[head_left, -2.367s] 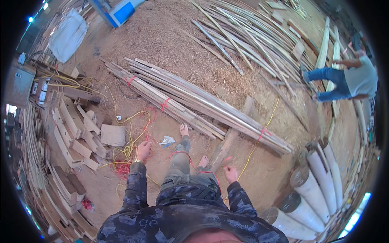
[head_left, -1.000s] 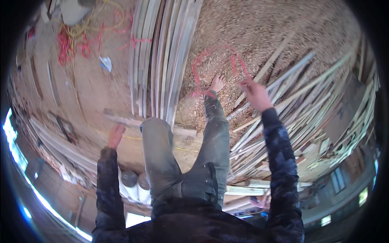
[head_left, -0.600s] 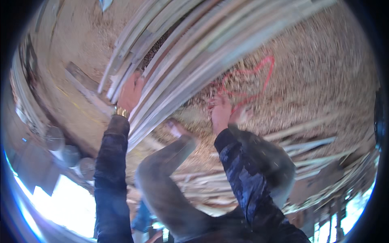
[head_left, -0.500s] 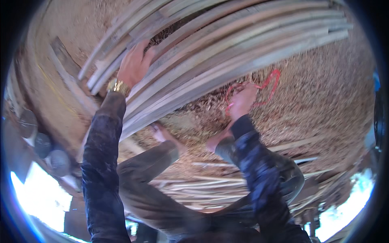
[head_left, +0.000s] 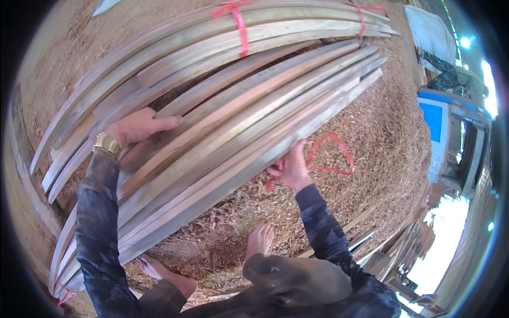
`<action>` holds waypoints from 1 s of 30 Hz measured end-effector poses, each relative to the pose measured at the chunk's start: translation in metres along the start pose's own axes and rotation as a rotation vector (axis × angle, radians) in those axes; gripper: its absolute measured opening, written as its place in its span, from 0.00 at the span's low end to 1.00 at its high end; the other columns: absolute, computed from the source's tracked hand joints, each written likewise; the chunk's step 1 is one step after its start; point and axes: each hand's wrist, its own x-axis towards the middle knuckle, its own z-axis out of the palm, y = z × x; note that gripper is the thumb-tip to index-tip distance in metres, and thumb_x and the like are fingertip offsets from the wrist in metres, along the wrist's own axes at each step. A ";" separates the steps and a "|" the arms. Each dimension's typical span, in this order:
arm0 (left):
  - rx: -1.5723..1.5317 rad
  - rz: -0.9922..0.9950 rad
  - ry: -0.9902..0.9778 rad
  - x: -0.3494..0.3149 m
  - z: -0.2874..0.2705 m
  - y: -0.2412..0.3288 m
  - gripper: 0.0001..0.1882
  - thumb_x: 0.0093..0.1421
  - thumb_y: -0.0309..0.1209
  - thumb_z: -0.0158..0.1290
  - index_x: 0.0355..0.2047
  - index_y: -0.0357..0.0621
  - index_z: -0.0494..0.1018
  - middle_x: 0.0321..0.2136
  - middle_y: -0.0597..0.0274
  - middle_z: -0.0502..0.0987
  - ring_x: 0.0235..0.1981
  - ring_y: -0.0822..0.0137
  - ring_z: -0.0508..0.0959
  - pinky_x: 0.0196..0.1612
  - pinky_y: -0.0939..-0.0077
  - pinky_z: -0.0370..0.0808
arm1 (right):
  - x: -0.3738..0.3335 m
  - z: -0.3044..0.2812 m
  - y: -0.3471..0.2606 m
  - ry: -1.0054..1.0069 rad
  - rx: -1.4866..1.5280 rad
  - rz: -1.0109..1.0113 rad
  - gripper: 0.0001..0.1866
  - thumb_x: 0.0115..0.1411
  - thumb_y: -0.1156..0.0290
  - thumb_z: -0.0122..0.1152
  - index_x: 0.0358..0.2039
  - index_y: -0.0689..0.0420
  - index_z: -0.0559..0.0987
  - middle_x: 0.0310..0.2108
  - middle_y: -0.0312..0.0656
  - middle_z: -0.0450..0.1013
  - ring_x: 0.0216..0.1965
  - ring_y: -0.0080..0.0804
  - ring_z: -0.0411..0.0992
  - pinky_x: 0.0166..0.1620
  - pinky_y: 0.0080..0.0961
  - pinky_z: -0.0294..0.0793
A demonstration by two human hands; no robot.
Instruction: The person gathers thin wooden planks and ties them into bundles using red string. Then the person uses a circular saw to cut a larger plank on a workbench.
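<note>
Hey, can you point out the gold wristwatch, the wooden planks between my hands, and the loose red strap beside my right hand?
Gold wristwatch (head_left: 107,144): head view, middle of its visible gold part.
Wooden planks (head_left: 241,132): head view, top of the stack, near its middle.
Loose red strap (head_left: 332,136): head view, top of its loop.

The brown floor (head_left: 85,53) carries wood shavings (head_left: 379,138) and long wooden strips (head_left: 238,130).
</note>
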 end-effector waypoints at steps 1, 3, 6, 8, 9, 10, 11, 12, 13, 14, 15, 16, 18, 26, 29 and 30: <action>-0.121 0.016 -0.019 0.001 0.000 0.000 0.42 0.56 0.66 0.53 0.37 0.29 0.79 0.32 0.54 0.81 0.33 0.68 0.76 0.39 0.65 0.72 | 0.005 0.002 0.005 -0.034 -0.002 -0.007 0.55 0.53 0.18 0.37 0.66 0.52 0.59 0.50 0.39 0.68 0.47 0.30 0.66 0.49 0.43 0.67; -0.136 -0.026 -0.043 -0.002 0.000 0.009 0.48 0.52 0.70 0.53 0.41 0.25 0.79 0.36 0.49 0.82 0.39 0.62 0.79 0.46 0.64 0.72 | 0.005 0.010 0.004 -0.015 -0.008 -0.027 0.53 0.54 0.20 0.43 0.64 0.52 0.61 0.48 0.38 0.70 0.45 0.30 0.67 0.48 0.42 0.69; 0.034 0.030 -0.031 -0.023 0.005 0.039 0.48 0.53 0.69 0.52 0.43 0.25 0.79 0.37 0.47 0.81 0.41 0.59 0.79 0.49 0.65 0.72 | -0.003 0.032 0.003 0.069 0.031 -0.130 0.50 0.54 0.23 0.50 0.62 0.52 0.65 0.52 0.41 0.69 0.45 0.31 0.69 0.49 0.38 0.68; 0.115 0.012 -0.007 -0.041 0.010 0.061 0.45 0.54 0.68 0.53 0.47 0.30 0.78 0.39 0.49 0.82 0.43 0.60 0.79 0.52 0.66 0.71 | -0.011 0.040 0.015 -0.015 0.122 -0.246 0.46 0.55 0.27 0.56 0.58 0.54 0.67 0.45 0.38 0.70 0.42 0.23 0.68 0.37 0.24 0.69; 0.202 -0.091 0.030 -0.050 0.017 0.067 0.44 0.55 0.67 0.53 0.48 0.32 0.78 0.41 0.50 0.82 0.44 0.60 0.79 0.53 0.67 0.71 | -0.014 0.037 0.022 -0.017 0.096 -0.268 0.44 0.59 0.30 0.51 0.61 0.56 0.66 0.52 0.42 0.66 0.48 0.30 0.67 0.41 0.29 0.72; 0.104 0.117 -0.013 -0.056 0.023 0.070 0.44 0.55 0.67 0.52 0.50 0.34 0.78 0.44 0.48 0.81 0.47 0.58 0.79 0.55 0.66 0.71 | -0.019 0.032 0.030 0.054 0.076 -0.349 0.43 0.63 0.33 0.47 0.63 0.58 0.64 0.59 0.47 0.63 0.54 0.38 0.67 0.44 0.34 0.75; 0.051 0.176 0.024 -0.063 0.038 0.067 0.44 0.56 0.68 0.51 0.51 0.36 0.78 0.47 0.46 0.80 0.49 0.56 0.79 0.57 0.65 0.70 | -0.018 0.033 0.036 0.146 0.037 -0.390 0.41 0.67 0.36 0.42 0.65 0.60 0.63 0.66 0.51 0.59 0.60 0.45 0.66 0.48 0.40 0.78; -0.011 0.271 -0.022 -0.077 0.048 0.056 0.44 0.55 0.67 0.53 0.51 0.36 0.77 0.48 0.46 0.79 0.49 0.56 0.78 0.57 0.65 0.70 | -0.031 0.027 0.047 -0.188 0.380 0.042 0.41 0.68 0.37 0.38 0.70 0.57 0.56 0.66 0.51 0.59 0.65 0.48 0.61 0.60 0.53 0.68; 0.018 0.295 -0.102 -0.078 0.066 0.050 0.44 0.54 0.67 0.54 0.52 0.36 0.77 0.49 0.46 0.79 0.50 0.56 0.78 0.57 0.65 0.70 | -0.037 0.031 0.050 -0.218 0.312 0.018 0.41 0.68 0.37 0.37 0.70 0.56 0.55 0.66 0.51 0.58 0.65 0.48 0.60 0.61 0.54 0.68; 0.017 0.275 -0.136 -0.085 0.078 0.043 0.44 0.53 0.66 0.55 0.52 0.37 0.76 0.49 0.46 0.78 0.50 0.56 0.78 0.57 0.65 0.70 | -0.056 0.029 0.056 -0.174 0.206 -0.100 0.42 0.68 0.36 0.37 0.70 0.56 0.54 0.67 0.51 0.57 0.65 0.48 0.60 0.61 0.54 0.67; 0.001 0.231 -0.157 -0.088 0.087 0.036 0.44 0.52 0.66 0.57 0.53 0.37 0.76 0.50 0.47 0.78 0.51 0.55 0.77 0.57 0.64 0.70 | -0.066 0.034 0.055 -0.152 0.183 -0.155 0.42 0.68 0.36 0.36 0.70 0.55 0.53 0.67 0.51 0.57 0.66 0.49 0.59 0.62 0.54 0.67; -0.017 0.186 -0.173 -0.087 0.091 0.032 0.45 0.51 0.65 0.58 0.54 0.37 0.76 0.51 0.47 0.77 0.51 0.55 0.77 0.57 0.64 0.70 | -0.074 0.045 0.054 -0.089 0.171 -0.162 0.42 0.68 0.36 0.36 0.71 0.55 0.52 0.67 0.51 0.56 0.66 0.49 0.59 0.62 0.54 0.66; -0.084 0.121 -0.191 -0.083 0.083 0.014 0.45 0.48 0.64 0.61 0.55 0.38 0.75 0.52 0.47 0.77 0.52 0.55 0.76 0.57 0.63 0.70 | -0.098 0.071 0.052 0.059 0.194 -0.173 0.42 0.68 0.36 0.35 0.71 0.54 0.50 0.68 0.51 0.55 0.67 0.49 0.57 0.63 0.55 0.65; -0.097 0.058 -0.159 -0.146 0.035 -0.036 0.46 0.50 0.65 0.61 0.58 0.40 0.73 0.55 0.48 0.75 0.56 0.56 0.74 0.59 0.63 0.69 | -0.108 0.113 0.094 0.413 -0.171 -0.416 0.46 0.64 0.30 0.35 0.72 0.48 0.45 0.69 0.45 0.52 0.66 0.46 0.56 0.61 0.48 0.65; -0.247 0.027 -0.105 -0.170 0.026 -0.087 0.45 0.53 0.65 0.58 0.58 0.40 0.73 0.55 0.47 0.75 0.57 0.56 0.74 0.60 0.64 0.69 | -0.089 0.112 0.111 0.254 -0.085 -0.284 0.44 0.64 0.32 0.41 0.70 0.48 0.52 0.65 0.45 0.58 0.60 0.44 0.62 0.57 0.44 0.68; -0.297 0.021 -0.111 -0.179 0.025 -0.102 0.44 0.54 0.65 0.57 0.58 0.40 0.73 0.55 0.47 0.75 0.57 0.56 0.74 0.60 0.64 0.69 | -0.087 0.112 0.116 0.194 -0.194 -0.261 0.43 0.64 0.34 0.42 0.69 0.49 0.53 0.64 0.46 0.59 0.59 0.44 0.63 0.56 0.44 0.68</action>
